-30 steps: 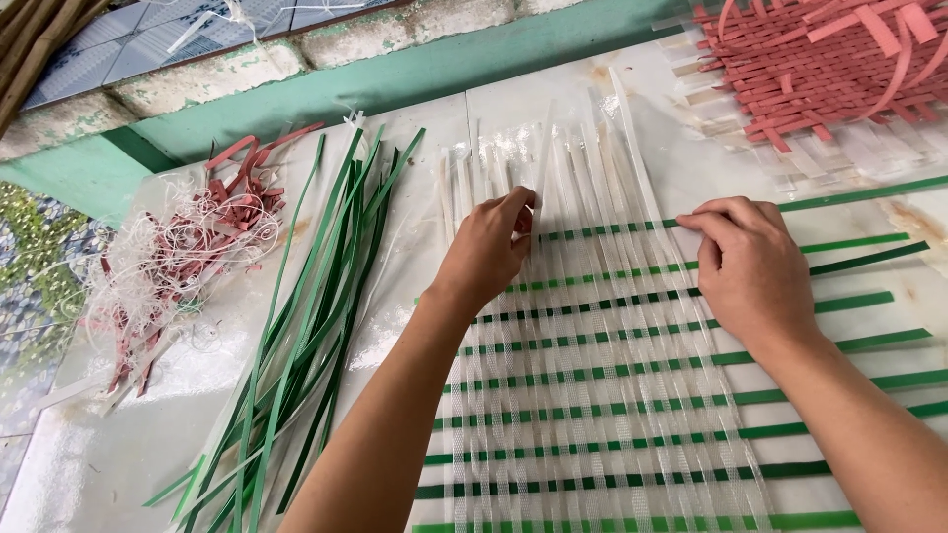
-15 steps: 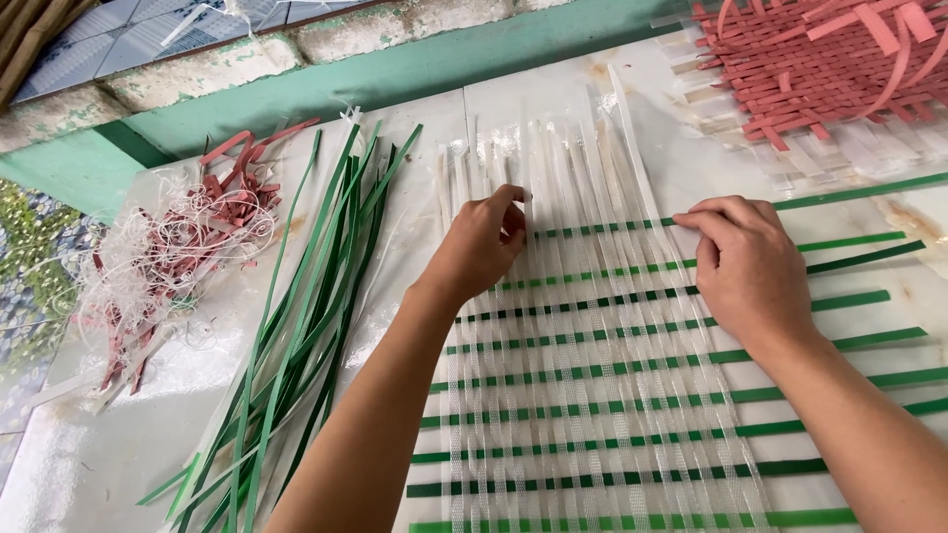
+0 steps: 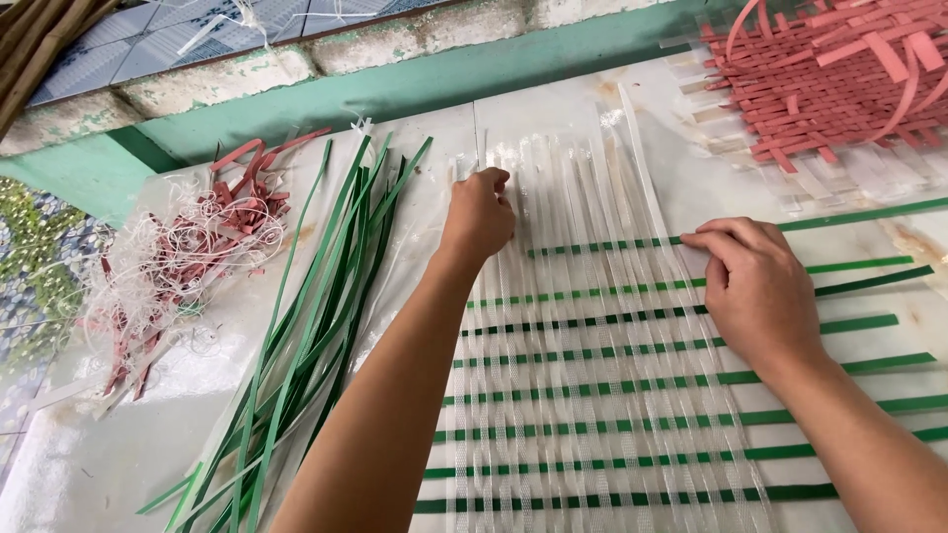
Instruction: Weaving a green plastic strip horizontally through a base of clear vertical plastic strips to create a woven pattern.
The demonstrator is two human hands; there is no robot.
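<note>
White sheeting (image 3: 128, 434) covered the work surface below a green wall. At centre frame lay a half-woven mat (image 3: 612, 395) of clear and green strips. The left hand (image 3: 481, 214) pinched a clear strip at its upper edge; the right hand (image 3: 752, 286) pressed flat at centre right. Loose green strips (image 3: 306, 326) lay at left.

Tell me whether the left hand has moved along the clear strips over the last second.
Yes. The left hand has slid up the clear strips, away from the person and toward the green wall edge; it now sits beyond the topmost green strip.
</note>
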